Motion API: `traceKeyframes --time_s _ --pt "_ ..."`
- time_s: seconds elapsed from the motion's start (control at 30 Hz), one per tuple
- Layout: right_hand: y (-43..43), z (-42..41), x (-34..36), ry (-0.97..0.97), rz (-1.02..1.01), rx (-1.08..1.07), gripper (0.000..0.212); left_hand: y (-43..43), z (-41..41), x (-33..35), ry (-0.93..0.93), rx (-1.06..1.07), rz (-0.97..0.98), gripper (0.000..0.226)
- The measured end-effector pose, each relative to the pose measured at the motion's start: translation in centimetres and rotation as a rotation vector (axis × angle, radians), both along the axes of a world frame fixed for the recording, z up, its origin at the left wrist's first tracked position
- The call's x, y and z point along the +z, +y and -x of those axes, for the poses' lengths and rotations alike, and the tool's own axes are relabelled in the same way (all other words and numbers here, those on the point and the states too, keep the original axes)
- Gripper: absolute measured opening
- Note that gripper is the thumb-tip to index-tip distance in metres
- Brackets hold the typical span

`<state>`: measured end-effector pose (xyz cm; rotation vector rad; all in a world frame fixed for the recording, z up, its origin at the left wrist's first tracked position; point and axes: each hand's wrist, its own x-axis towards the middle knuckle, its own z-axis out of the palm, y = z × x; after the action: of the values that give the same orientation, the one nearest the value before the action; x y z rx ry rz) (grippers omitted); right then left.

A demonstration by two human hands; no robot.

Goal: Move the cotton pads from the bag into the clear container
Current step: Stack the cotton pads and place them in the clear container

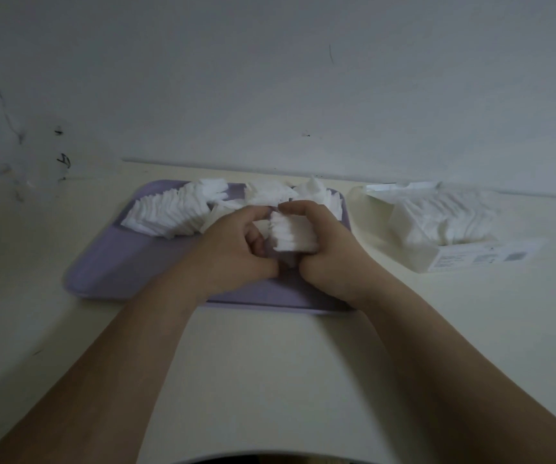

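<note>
A stack (291,234) of cotton pads is held between both hands above the middle of a lilac tray (119,259). The right hand (330,249) is curled around the stack's right side, with the forefinger bent over its top and the thumb below. The left hand (233,252) is closed against the stack's left side, forefinger at the top and thumb at the bottom.

More pads (166,216) are fanned in a leaning row in the tray's far left corner, and further heaps (270,192) are piled along its far edge. The tray is set near the table's (270,363) far edge, at its middle.

The container (380,229) is placed just right of the tray, apart from it, and a row of pads (444,219) is seen inside it.
</note>
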<state>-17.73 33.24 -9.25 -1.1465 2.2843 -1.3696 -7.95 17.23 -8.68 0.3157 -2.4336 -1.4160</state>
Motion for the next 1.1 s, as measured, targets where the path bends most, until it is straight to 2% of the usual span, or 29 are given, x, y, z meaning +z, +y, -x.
traceKeyframes --time_s 0.13,0.2,0.33,0.43,0.63,0.73,0.83,0.87,1.0,1.1 --pt "-0.1 -0.4 0.2 -0.118 0.045 0.015 0.103 0.4 0.0 0.2 0.003 -0.057 -0.031 0.05" --pt "-0.2 -0.6 0.5 -0.183 0.081 -0.006 0.108 0.4 0.1 0.1 -0.004 -0.057 -0.04 0.047" --pt "-0.9 -1.0 0.3 -0.27 0.131 -0.025 0.112 0.7 0.1 0.3 -0.033 -0.058 -0.051 0.05" --pt "-0.8 -0.9 0.2 -0.338 0.174 -0.009 0.106 0.7 0.0 0.1 -0.018 -0.053 -0.074 0.055" --pt "-0.4 -0.8 0.9 -0.508 0.34 -0.002 0.114 0.7 0.0 0.3 0.03 0.068 -0.074 0.037" --pt "0.3 -0.5 1.7 -0.545 0.389 -0.004 0.092 1.0 -0.4 1.8 0.073 0.096 -0.061 0.035" --pt "1.6 0.2 3.3 -0.535 0.351 0.083 0.049 1.5 -0.3 3.2 0.13 0.056 -0.065 0.033" --pt "2.3 0.5 3.9 -0.534 0.325 0.093 0.042 1.8 -0.1 3.8 0.149 0.047 -0.082 0.032" --pt "5.5 1.8 6.1 -0.517 0.219 0.071 0.034 4.1 1.8 5.5 0.175 -0.014 -0.137 0.02" --pt "8.1 2.3 7.0 -0.517 0.248 0.009 0.028 6.7 3.7 6.1 0.169 -0.059 -0.117 0.02"
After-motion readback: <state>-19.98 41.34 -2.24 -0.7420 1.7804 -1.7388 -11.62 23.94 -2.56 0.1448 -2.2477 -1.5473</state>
